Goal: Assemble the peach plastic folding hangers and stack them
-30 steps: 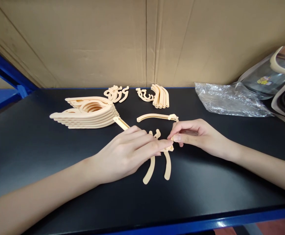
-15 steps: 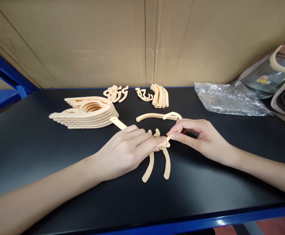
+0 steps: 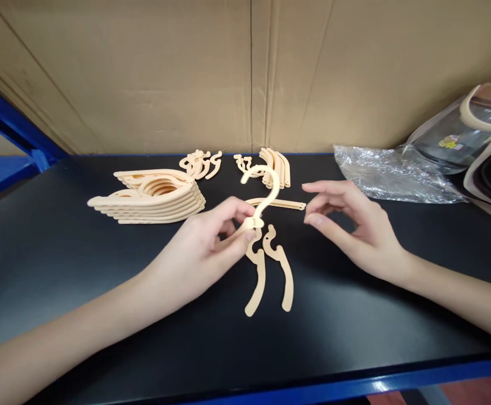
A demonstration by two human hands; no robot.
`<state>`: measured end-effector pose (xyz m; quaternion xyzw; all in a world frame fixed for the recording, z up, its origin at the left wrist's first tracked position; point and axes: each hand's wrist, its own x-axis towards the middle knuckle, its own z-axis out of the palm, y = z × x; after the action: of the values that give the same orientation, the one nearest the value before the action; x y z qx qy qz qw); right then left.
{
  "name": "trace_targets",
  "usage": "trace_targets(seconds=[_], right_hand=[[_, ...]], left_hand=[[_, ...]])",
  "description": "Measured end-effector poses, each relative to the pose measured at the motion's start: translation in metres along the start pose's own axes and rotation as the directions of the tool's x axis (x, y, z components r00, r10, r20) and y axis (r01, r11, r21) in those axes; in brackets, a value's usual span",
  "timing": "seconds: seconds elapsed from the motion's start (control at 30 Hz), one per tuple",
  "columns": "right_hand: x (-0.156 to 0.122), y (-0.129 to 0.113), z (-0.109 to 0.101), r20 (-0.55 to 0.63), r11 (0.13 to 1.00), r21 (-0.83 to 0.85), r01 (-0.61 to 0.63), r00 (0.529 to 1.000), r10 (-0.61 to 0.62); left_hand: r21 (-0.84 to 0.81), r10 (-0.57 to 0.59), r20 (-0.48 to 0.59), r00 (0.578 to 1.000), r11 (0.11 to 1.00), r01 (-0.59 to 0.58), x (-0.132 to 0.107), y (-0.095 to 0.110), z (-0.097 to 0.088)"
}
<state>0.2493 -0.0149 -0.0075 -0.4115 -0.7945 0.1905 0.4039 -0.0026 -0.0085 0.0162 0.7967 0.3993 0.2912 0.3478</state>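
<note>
Between the thumb and fingers of my left hand (image 3: 209, 244) is a cream plastic hanger piece with a curved hook (image 3: 274, 185) standing up from it; my fingers hide most of its lower part. My right hand (image 3: 355, 228) is apart to the right, fingers bent with a gap to the thumb, holding nothing. On the black surface below my left fingertips lie two curved hanger arms, a left arm (image 3: 255, 287) and a right arm (image 3: 286, 275), with notched upper ends. Behind the hook lies a long curved bar (image 3: 290, 205), partly covered by it.
A stack of folded cream hangers (image 3: 152, 199) stands at left. Small hook pieces (image 3: 199, 163) and a bundle of curved bars (image 3: 277, 166) lie at the back. Crumpled clear plastic (image 3: 389, 174) and a transparent bag (image 3: 456, 135) are at right, before a cardboard wall (image 3: 165, 73).
My right hand has let go of the hook and moved right. My left hand has lifted and turned the hanger piece, so the hook now points up.
</note>
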Motion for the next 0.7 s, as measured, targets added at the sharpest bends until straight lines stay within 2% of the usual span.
trace_targets(seconds=[0.07,0.17,0.27,0.4,0.53,0.7], right_hand=[[0.004,0.008,-0.003,-0.007,0.989,-0.145,0.031,0.999,-0.032],[0.011,0.018,-0.005,0.118,0.945,-0.311,0.104,0.991,-0.07],[0.013,0.023,-0.003,0.203,0.906,-0.398,0.142,0.977,-0.064],[0.012,0.024,-0.001,0.182,0.851,-0.507,0.141,0.982,-0.055],[0.01,0.022,0.001,0.219,0.832,-0.534,0.149,0.975,-0.034],[0.01,0.02,0.005,0.219,0.83,-0.541,0.131,0.976,-0.012]], left_hand=[[-0.25,-0.151,0.053,0.987,0.955,0.16,0.003,0.0,-0.004],[-0.518,-0.28,0.144,0.949,0.796,0.313,0.007,-0.003,-0.006],[-0.642,-0.35,0.15,0.925,0.677,0.36,0.01,-0.007,-0.006],[-0.736,-0.438,0.092,0.894,0.575,0.357,0.013,-0.01,-0.005],[-0.75,-0.484,0.07,0.872,0.551,0.366,0.013,-0.012,-0.004],[-0.671,-0.457,0.037,0.889,0.647,0.361,0.012,-0.012,-0.003]])
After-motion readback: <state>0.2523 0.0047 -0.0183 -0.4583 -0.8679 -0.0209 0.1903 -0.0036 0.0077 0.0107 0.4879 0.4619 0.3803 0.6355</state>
